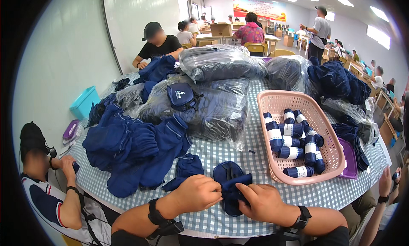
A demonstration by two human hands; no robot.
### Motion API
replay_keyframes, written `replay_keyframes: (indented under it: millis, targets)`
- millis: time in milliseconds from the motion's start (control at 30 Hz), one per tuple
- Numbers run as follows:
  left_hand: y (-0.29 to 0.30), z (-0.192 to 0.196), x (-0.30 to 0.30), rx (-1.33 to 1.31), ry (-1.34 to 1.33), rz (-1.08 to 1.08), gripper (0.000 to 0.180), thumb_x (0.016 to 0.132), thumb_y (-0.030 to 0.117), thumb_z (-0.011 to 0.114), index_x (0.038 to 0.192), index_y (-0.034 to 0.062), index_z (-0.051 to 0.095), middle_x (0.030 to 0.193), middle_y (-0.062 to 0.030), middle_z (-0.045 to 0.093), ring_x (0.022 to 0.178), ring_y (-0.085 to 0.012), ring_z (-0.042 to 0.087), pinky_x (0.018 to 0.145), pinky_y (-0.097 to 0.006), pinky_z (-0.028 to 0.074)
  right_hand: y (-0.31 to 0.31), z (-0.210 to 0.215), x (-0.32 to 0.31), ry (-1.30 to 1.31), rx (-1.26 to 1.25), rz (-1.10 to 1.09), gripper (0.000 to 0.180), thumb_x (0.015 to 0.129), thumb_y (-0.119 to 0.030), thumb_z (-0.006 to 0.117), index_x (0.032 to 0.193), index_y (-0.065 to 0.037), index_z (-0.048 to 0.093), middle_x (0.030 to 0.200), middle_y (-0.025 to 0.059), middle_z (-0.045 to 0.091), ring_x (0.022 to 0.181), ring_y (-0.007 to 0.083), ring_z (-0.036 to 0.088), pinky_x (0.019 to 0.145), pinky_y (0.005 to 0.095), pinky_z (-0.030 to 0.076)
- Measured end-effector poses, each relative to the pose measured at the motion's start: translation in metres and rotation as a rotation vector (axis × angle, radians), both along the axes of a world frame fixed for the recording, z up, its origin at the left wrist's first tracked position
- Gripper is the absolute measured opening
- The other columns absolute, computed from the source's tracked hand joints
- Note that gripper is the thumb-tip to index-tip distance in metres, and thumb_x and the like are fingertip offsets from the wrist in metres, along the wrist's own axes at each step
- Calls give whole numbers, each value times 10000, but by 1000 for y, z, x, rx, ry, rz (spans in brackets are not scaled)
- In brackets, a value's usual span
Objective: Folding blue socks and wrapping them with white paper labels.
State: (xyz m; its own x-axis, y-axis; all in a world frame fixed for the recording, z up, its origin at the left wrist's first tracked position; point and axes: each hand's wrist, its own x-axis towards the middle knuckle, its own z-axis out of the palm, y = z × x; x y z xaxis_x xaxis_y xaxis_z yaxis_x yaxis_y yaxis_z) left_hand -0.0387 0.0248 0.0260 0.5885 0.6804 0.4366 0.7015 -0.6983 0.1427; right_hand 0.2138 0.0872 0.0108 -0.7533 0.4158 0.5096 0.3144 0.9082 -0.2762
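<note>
In front of me lies a navy oval pouch [223, 171], spread open on the checked tablecloth. A folded strip of navy cloth [239, 181] crosses its middle. My right hand [265, 202] is closed on the cloth, thumb and fingers bent around its right side. On the other side, my left hand [197, 192] is curled with fingertips pinched together at the cloth's left edge. What those fingertips hold, if anything, is hidden. A smaller piece of navy fabric [185, 171] lies just beyond my left hand.
To the right, a pink basket [265, 118] holds several navy rolls [294, 130] with white bands. A navy garment pile [136, 148] lies left; plastic-wrapped bundles [217, 114] stand behind, one bearing a closed navy pouch [180, 95]. A purple tray [350, 161] sits beyond the basket. People sit around.
</note>
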Motion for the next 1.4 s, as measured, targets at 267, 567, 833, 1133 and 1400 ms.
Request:
replay_keyframes:
  millis: [267, 567, 833, 1133, 1400]
  targets:
    - [0, -10, 3, 29, 18, 22, 88, 826, 147, 780, 861, 96, 718, 935, -19, 667, 837, -208, 665, 700, -354, 510, 1, -7, 1, 67, -164, -57, 421, 783, -228, 780, 1126, -22, 649, 832, 111, 681, 659, 285, 701, 597, 393, 571]
    - [-12, -17, 6, 58, -9, 9, 173, 803, 153, 794, 962, 92, 760, 1063, -96, 672, 1008, -275, 670, 828, -393, 544, 5, 2, 6, -10, -131, 54, 458, 782, -272, 801, 1137, -14, 668, 836, 119, 686, 676, 297, 701, 622, 390, 576]
    - [-10, -20, -3, -72, 69, -106, 315, 866, 248, 753, 1161, 138, 766, 1089, -67, 693, 1125, -262, 619, 892, -388, 496, 2, 3, 4, -18, -189, -15, 402, 778, -251, 797, 1096, -27, 694, 847, 107, 691, 669, 292, 699, 599, 372, 575]
    - [-14, -19, -11, -209, 182, -153, 336, 965, 360, 647, 1258, 218, 730, 1179, -128, 689, 1195, -297, 628, 971, -419, 423, 0, 9, 1, -87, 57, 189, 469, 714, -238, 845, 1133, -80, 709, 1069, 80, 693, 843, 255, 678, 760, 355, 558]
    - [-19, -20, -5, -282, 250, -80, 421, 974, 341, 621, 1372, 209, 651, 1318, -132, 626, 1341, -291, 514, 998, -510, 347, -1, -3, 3, 1, -51, 112, 424, 738, -224, 830, 1096, -49, 688, 1065, 95, 698, 865, 285, 693, 784, 388, 564]
